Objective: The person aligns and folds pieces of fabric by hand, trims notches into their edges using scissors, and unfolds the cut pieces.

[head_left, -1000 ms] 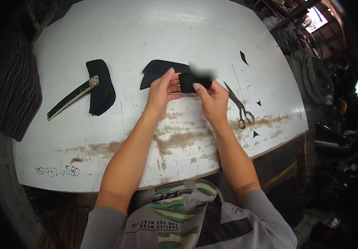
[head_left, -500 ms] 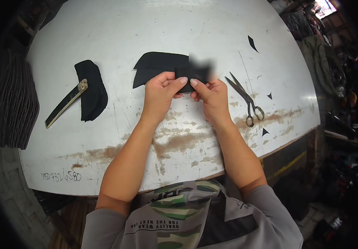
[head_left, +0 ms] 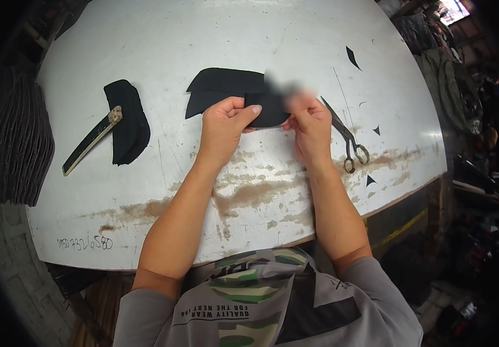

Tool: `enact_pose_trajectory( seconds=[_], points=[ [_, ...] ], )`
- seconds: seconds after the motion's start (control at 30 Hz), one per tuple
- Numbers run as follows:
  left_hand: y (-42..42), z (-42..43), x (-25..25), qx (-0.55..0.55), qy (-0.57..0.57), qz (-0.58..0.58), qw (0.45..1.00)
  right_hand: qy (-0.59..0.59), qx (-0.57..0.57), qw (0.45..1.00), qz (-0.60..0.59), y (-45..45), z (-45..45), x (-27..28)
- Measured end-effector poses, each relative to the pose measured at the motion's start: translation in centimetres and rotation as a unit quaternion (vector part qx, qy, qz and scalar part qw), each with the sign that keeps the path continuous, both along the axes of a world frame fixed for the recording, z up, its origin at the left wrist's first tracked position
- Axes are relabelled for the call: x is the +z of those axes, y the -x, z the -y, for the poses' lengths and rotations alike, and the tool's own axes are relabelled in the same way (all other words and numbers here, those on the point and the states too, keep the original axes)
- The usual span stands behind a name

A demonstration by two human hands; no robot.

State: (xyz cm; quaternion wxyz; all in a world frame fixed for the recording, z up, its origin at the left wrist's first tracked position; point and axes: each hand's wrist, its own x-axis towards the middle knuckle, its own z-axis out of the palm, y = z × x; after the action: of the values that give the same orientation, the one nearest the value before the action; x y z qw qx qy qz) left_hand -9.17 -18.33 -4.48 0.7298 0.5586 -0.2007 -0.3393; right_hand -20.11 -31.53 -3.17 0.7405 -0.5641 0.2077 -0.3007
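Note:
Between my hands is a small black fabric piece (head_left: 268, 111), raised over the white table. My left hand (head_left: 224, 122) pinches its left edge, thumb on top. At its right edge, my right hand (head_left: 309, 127) has its fingers closed on the fabric; a blurred patch covers part of those fingers and the piece's upper right. Larger black fabric pieces (head_left: 217, 84) lie overlapped on the table just beyond my left hand. Dark metal scissors (head_left: 347, 137) rest to the right of my right hand, blades pointing away from me.
On the left, a tool with a dark handle (head_left: 90, 144) lies across a stack of black fabric pieces (head_left: 131, 124). Small black scraps (head_left: 352, 58) dot the right side of the white table (head_left: 145, 34). A dark ribbed stack (head_left: 19, 139) stands beyond the left edge.
My right hand has shifted right along the black piece, away from my left hand, so more of the fabric shows between them. My left hand has stayed nearly still.

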Motion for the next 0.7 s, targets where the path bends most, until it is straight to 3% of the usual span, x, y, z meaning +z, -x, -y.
enact_pose_trajectory(
  seconds=[0.27,0.7],
  points=[
    [0.1,0.2,0.2,0.028,0.040,-0.052,0.997,0.008,-0.002,1.000,-0.025,0.0,0.0,-0.2],
    [-1.3,-0.2,-0.1,0.098,0.052,-0.031,0.993,0.071,0.046,0.992,-0.092,0.0,-0.4,-0.2]
  ],
)
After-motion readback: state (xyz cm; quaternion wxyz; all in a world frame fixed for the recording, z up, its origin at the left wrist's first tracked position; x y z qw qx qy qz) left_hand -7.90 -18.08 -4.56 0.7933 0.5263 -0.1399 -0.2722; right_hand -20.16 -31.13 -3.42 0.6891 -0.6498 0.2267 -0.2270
